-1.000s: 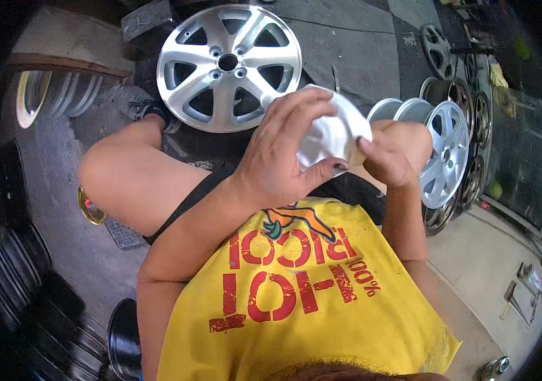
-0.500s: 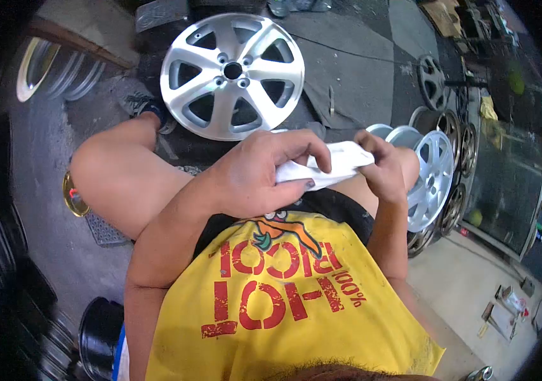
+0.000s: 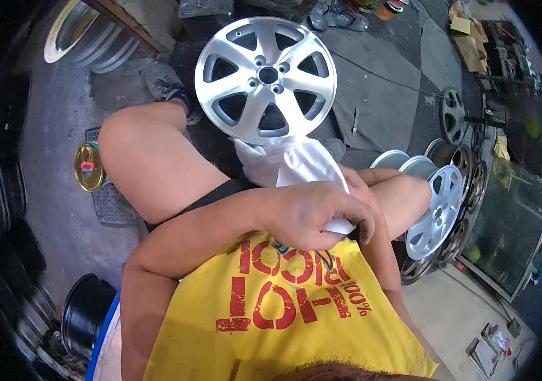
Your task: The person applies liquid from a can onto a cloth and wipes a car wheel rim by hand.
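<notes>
A white cloth (image 3: 293, 162) is bunched between my hands, its loose end spread out toward the near rim of a silver alloy wheel (image 3: 249, 117). My left hand (image 3: 318, 213) curls its fingers over the near end of the cloth, close to my yellow shirt. Just beyond it, my right hand (image 3: 358, 184) grips the right side of the cloth, its fingers partly hidden by the fabric and by my left hand. The wheel lies face up between my feet; I cannot tell whether the cloth touches it.
At my right leg stand several wheels, a silver one (image 3: 436, 213) foremost. A can with a gold lid (image 3: 89, 167) is by my left knee. Dark wheels (image 3: 87, 314) line the left side. A glass-panelled frame (image 3: 506, 222) leans at the right, and sandals (image 3: 341, 16) lie beyond the wheel.
The cloth has gone from a compact bundle to a partly opened sheet. My left hand has moved right and nearer my body, beside my right hand. The view has shifted slightly.
</notes>
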{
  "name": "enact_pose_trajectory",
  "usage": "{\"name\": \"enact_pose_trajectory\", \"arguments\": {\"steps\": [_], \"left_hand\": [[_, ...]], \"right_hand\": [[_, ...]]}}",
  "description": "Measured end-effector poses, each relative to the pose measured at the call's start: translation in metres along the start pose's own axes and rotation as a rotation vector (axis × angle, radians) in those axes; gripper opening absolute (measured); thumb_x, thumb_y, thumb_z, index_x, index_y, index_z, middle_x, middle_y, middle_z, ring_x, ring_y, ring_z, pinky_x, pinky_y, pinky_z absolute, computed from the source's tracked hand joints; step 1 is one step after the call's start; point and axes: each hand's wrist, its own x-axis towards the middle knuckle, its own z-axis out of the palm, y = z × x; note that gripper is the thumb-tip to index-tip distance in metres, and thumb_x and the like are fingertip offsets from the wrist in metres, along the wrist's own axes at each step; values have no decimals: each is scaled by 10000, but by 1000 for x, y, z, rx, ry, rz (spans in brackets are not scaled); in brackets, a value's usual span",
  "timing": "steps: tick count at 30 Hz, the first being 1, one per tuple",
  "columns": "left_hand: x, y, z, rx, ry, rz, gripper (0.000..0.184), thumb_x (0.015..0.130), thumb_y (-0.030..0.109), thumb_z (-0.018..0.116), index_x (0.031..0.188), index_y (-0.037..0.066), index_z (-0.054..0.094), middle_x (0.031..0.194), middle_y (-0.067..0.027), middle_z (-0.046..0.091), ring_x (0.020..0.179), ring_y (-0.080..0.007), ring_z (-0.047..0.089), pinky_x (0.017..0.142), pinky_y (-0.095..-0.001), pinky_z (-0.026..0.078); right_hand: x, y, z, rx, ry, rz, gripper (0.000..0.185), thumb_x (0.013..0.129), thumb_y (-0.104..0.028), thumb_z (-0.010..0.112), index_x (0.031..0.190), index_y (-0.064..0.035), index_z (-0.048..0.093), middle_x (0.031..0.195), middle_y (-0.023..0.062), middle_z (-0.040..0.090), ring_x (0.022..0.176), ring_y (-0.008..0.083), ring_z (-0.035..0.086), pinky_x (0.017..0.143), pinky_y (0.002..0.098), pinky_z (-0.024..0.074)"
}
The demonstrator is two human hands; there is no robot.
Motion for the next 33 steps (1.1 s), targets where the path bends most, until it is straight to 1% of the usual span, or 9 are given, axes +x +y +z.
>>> {"name": "enact_pose_trajectory", "arguments": {"steps": [1,4,10,12,15,24,26,31,33], "left_hand": [[0,1,-2,56,35,27,341,753,-13,595,1075,63,680,995,-123,723,964,-303,703,873,-378,516],[-5,3,-5,146,-40,-50,325,738,11,592,1052,57,663,967,-127,715,932,-342,694,868,-402,512],[-4,-2,2,68,-217,-139,297,709,35,615,1005,62,635,895,-122,697,883,-355,678,799,-433,502],[-4,0,2,67,-232,-148,301,708,38,616,1007,60,636,889,-120,697,873,-353,680,786,-431,501],[-7,-6,7,53,-251,-144,304,707,40,616,1009,55,639,868,-123,695,847,-350,681,762,-428,499],[0,8,-5,92,-168,-412,466,859,159,688,1293,73,541,755,-122,672,666,-306,682,646,-394,514],[-2,-9,-1,449,227,-312,543,856,171,704,1357,80,515,706,-110,652,619,-314,680,647,-391,537],[5,-18,5,613,470,-141,603,708,167,795,1256,70,566,1290,-211,594,1289,-397,518,1088,-465,416],[8,-24,-5,646,357,-110,573,704,163,800,1223,58,581,1245,-202,616,1243,-399,546,1049,-463,441]], "right_hand": [[6,21,-14,-44,-343,-114,480,1017,-414,576,1257,-1,631,1203,89,679,1032,169,639,920,337,514],[-19,32,-6,198,-549,113,404,966,-306,682,1234,-5,650,1184,51,684,1076,140,612,926,333,507],[4,17,-1,3,185,-159,586,939,-224,719,1420,9,479,1363,124,572,1196,169,568,1005,350,478],[5,16,-1,-127,153,-201,605,959,-199,689,1461,6,420,1342,133,574,1167,187,581,1015,350,469],[2,-5,5,-85,-403,-7,366,993,-161,636,1304,25,583,1234,84,605,1115,160,567,999,329,462],[-31,-34,-39,180,71,-216,410,941,-294,634,1106,79,675,1203,102,615,1082,175,584,931,296,451],[-42,-58,-37,245,117,-179,437,941,-296,624,1102,107,665,1108,113,646,1000,186,607,876,308,460],[-51,-81,-25,70,-310,-389,354,902,-319,681,792,1,578,830,148,623,781,221,594,700,334,429],[-53,-85,-21,114,-325,-389,369,891,-314,697,734,-23,534,792,136,598,764,220,582,689,331,425]]}}
